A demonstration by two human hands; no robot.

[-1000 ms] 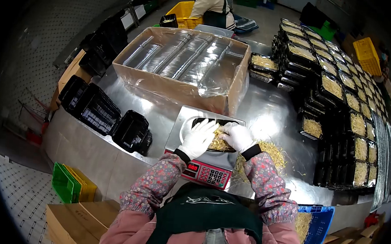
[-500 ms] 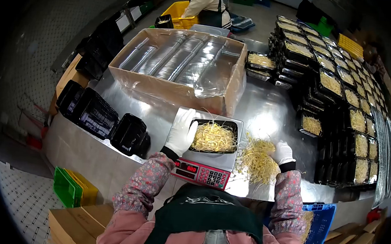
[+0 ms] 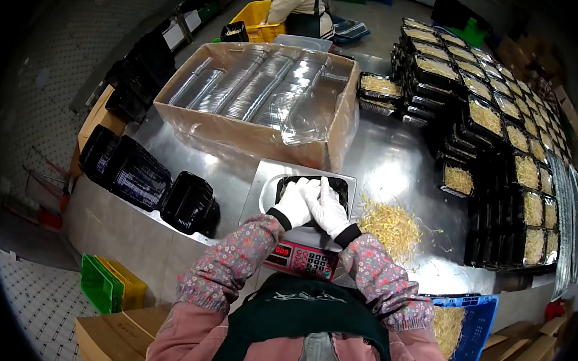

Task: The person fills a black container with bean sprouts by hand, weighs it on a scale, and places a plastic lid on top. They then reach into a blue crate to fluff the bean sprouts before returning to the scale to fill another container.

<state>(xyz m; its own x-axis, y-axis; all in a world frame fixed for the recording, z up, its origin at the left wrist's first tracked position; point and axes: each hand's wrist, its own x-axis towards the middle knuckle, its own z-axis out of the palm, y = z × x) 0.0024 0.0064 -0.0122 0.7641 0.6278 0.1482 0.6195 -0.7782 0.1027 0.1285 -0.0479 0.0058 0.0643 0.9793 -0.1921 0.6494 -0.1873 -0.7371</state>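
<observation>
On the steel platform of the digital scale [image 3: 309, 263] sits a black plastic tray [image 3: 342, 192], mostly covered by my hands. My left hand [image 3: 294, 205], in a white glove, lies over the tray's left and middle part. Beside it, touching at the fingers, my right hand [image 3: 328, 210] in a white glove rests flat over the middle and right part. The bean sprouts in the tray are hidden beneath both hands. A loose pile of bean sprouts [image 3: 391, 229] lies on the steel table just right of the scale.
A cardboard box [image 3: 238, 133] of clear plastic lids stands behind the scale. Nested black trays [image 3: 139, 173] are at left. Stacked filled packs [image 3: 484, 117] rise at right. A blue crate [image 3: 478, 334] holds more sprouts. At the back, a person [image 3: 294, 6] reaches into a yellow crate [image 3: 253, 16].
My right hand has moved left from the sprout pile onto the tray. My left hand has shifted from the tray's left edge to over it. The pile looks flatter.
</observation>
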